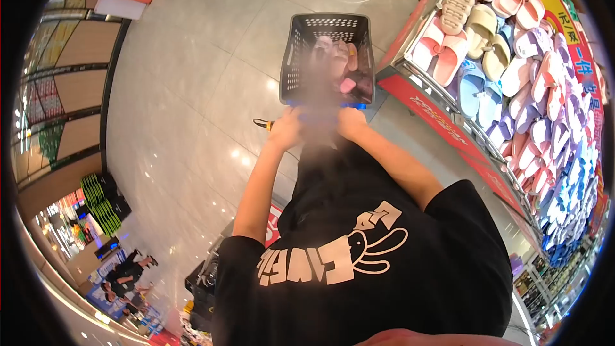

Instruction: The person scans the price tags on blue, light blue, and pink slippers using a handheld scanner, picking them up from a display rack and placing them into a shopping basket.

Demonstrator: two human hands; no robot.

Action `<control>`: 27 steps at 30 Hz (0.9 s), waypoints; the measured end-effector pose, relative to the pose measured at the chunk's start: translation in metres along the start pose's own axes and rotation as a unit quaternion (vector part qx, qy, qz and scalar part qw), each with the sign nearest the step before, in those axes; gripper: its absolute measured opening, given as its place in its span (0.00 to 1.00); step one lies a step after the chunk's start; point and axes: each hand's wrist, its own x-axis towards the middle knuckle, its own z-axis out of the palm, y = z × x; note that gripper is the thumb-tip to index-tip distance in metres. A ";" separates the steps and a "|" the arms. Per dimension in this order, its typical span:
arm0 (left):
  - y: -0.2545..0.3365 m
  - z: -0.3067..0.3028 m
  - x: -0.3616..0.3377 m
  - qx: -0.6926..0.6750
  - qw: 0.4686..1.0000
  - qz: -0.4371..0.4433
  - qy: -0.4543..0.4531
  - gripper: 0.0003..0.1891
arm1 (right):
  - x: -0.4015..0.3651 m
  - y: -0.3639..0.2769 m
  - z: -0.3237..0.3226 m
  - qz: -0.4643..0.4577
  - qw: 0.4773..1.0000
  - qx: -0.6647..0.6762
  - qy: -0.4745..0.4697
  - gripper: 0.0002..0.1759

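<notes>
Ahead of me is a black shopping basket (pixel 287 67) with perforated walls, with pink and pale slippers (pixel 344 57) lying inside. My left hand (pixel 286 129) is closed at its near edge, on the left. To the right, my right hand (pixel 351 123) is closed at the same edge, beside a blue handle strip (pixel 357 106). A grey smear over the middle of the view hides the space between my hands and part of the basket. By my left hand, a small yellow item with a black loop (pixel 261 123) sticks out.
On the right, a red-edged display stand (pixel 442 118) is heaped with slippers (pixel 490 45) in pink, white, purple and blue. Glossy grey tiles (pixel 186 77) cover the floor. Shelving (pixel 80 51) lines the left side. Another person (pixel 125 275) appears at the lower left.
</notes>
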 end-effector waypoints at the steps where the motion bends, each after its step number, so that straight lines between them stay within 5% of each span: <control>1: -0.013 0.000 0.012 0.004 1.000 0.022 0.017 0.08 | 0.004 -0.002 -0.006 -0.004 0.999 0.031 0.035 0.13; 11: -0.079 -0.083 0.129 0.116 0.978 0.165 -0.059 0.10 | 0.067 -0.032 -0.079 0.101 0.982 0.127 0.100 0.12; 13: -0.078 -0.113 0.147 -0.046 0.973 0.228 0.004 0.13 | 0.081 -0.039 -0.094 0.140 0.979 0.116 0.096 0.13; 16: -0.053 -0.179 0.172 -0.004 0.959 0.277 -0.054 0.14 | 0.115 -0.033 -0.089 0.222 0.966 0.105 0.086 0.14; 19: -0.086 -0.158 0.223 -0.080 0.944 0.315 -0.051 0.10 | 0.137 -0.034 -0.091 0.288 0.939 0.120 0.146 0.14; 22: -0.109 -0.156 0.254 0.026 0.958 0.286 -0.012 0.08 | 0.150 -0.044 -0.109 0.346 0.907 0.151 0.188 0.12; 24: -0.107 -0.188 0.261 0.111 0.923 0.358 -0.088 0.09 | 0.154 -0.045 -0.113 0.365 0.897 0.158 0.194 0.11; 27: -0.122 -0.150 0.297 0.119 0.901 0.390 -0.149 0.12 | 0.154 -0.033 -0.127 0.387 0.885 0.155 0.207 0.13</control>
